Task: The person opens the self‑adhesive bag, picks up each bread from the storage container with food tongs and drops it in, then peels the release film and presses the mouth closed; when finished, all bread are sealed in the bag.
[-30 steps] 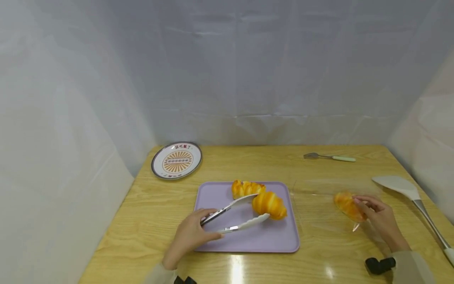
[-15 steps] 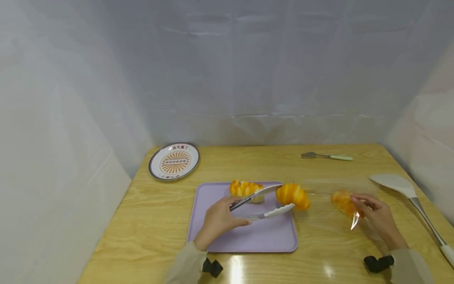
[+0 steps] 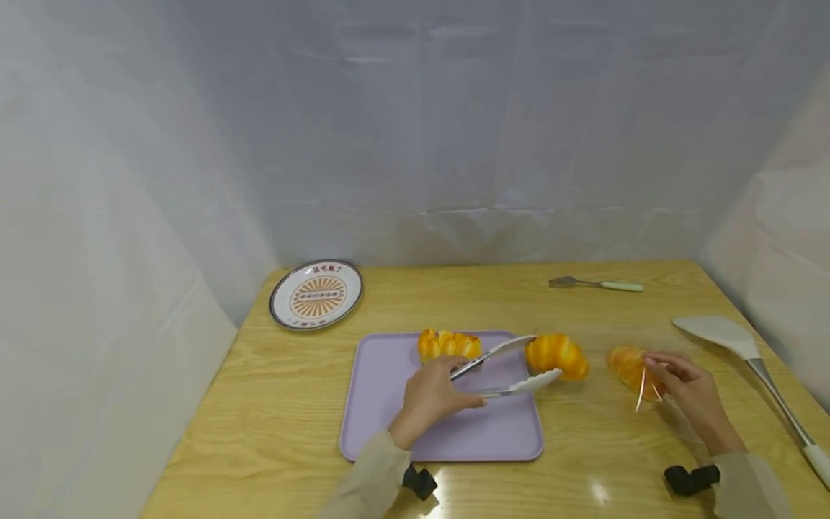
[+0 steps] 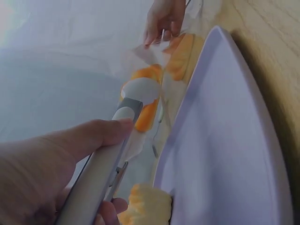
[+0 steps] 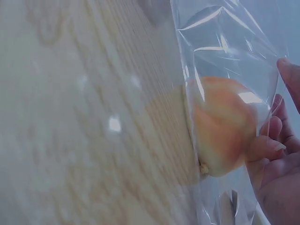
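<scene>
My left hand (image 3: 429,400) holds white-tipped metal tongs (image 3: 537,381), thumb on one arm and fingers at the other. Between the tips sits a croissant (image 3: 559,356), just past the tray's right edge. To its right, a clear plastic bag (image 5: 220,44) lies on the table with another croissant (image 5: 220,126) inside. The fingers and thumb of my right hand (image 3: 692,393) pinch the bag's film beside that croissant. A third croissant-like bread (image 3: 447,344) rests on the lilac tray (image 3: 379,422), partly behind the tongs and left hand. The left wrist view shows the tongs (image 4: 96,176) close up.
A round patterned plate (image 3: 315,295) stands at the back left of the wooden table (image 3: 272,411). A fork (image 3: 596,284) with a pale green handle lies at the back right. Along the right edge is a long-handled spatula (image 3: 733,337), beyond my right hand.
My left hand has carried the tongs and their croissant rightward, from over the tray to beyond its right edge, nearer the bag. My right hand keeps its pinch and has barely moved.
</scene>
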`<state>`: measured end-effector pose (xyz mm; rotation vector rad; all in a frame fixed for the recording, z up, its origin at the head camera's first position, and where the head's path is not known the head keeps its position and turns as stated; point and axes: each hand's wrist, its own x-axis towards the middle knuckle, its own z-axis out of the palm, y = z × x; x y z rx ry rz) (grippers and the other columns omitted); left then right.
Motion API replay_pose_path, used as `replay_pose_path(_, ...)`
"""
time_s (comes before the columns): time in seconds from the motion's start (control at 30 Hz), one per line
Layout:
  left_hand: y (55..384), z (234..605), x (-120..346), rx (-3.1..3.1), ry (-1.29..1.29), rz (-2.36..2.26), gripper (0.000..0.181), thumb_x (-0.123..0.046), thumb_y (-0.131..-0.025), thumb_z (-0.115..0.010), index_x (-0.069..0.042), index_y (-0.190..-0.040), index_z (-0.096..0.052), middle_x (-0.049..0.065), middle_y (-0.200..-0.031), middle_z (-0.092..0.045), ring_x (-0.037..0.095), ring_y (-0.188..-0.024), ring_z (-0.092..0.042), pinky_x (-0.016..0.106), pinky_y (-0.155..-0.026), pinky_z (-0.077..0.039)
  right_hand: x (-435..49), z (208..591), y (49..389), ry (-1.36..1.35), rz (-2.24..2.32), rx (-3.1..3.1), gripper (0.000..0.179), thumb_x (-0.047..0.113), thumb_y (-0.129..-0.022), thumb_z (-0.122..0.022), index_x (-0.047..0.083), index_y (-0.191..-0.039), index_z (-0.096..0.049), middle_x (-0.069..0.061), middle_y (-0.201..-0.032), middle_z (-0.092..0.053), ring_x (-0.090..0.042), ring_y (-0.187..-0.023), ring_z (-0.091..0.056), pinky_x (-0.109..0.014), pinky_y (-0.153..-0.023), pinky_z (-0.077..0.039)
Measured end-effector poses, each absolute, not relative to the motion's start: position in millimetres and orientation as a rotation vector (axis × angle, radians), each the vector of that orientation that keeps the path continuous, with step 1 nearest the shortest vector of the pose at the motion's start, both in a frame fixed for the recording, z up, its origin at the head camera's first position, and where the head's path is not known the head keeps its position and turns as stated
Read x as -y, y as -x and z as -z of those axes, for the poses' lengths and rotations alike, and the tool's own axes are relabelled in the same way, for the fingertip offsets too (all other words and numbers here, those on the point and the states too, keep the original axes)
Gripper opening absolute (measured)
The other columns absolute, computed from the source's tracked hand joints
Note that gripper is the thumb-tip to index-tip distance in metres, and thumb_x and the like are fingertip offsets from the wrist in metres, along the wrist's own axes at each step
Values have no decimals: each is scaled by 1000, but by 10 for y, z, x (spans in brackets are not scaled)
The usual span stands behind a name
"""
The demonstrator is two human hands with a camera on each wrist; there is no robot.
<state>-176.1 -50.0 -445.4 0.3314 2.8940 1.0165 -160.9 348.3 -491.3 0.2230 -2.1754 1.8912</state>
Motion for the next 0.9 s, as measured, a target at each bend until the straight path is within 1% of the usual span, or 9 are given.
replay_pose_path(0.3,1726,4505,307,-2919,-258,-1007,69,-43,-61,-89,-14,-120,-68,5,-117,-70,20,-95,-65,34,-72,-48,-3472,4925,1630,-229,-1921,2147,24,-1,-96,-55,9,-110,-73,18,-99,-66,-1,-70,-55,-16,-59,-46)
replay_pose_path(0.43,1721,4522,175,-2937,-238,-1021,70,-42,-61,-90,-12,-120,-68,5,-116,-70,20,-96,-66,36,-73,-49,-3465,4924,1637,-208,-1916,2165,24,1,-96,-56,12,-109,-73,19,-97,-66,0,-68,-55,-17,-57,-46)
replay_pose_path(0.57,1699,4545,46,-3002,-240,-996,69,-41,-61,-90,-11,-118,-68,4,-111,-71,21,-92,-67,35,-72,-50,-3461,4928,1637,-186,-1931,2176,23,3,-96,-57,14,-108,-74,20,-97,-66,1,-68,-56,-17,-56,-47)
replay_pose_path(0.8,1654,4534,-63,-3052,-279,-920,65,-39,-62,-89,-7,-114,-66,3,-98,-67,20,-80,-64,32,-66,-47,-3458,4936,1638,-207,-1804,2243,24,1,-97,-56,12,-110,-72,21,-103,-63,1,-69,-55,-18,-55,-46)
replay_pose_path(0.9,1649,4516,-50,-3039,-292,-878,66,-40,-62,-88,-8,-115,-66,2,-96,-66,18,-78,-62,31,-66,-47,-3466,4940,1641,-220,-1739,2286,24,1,-97,-55,10,-112,-71,22,-104,-62,0,-69,-54,-18,-56,-45)
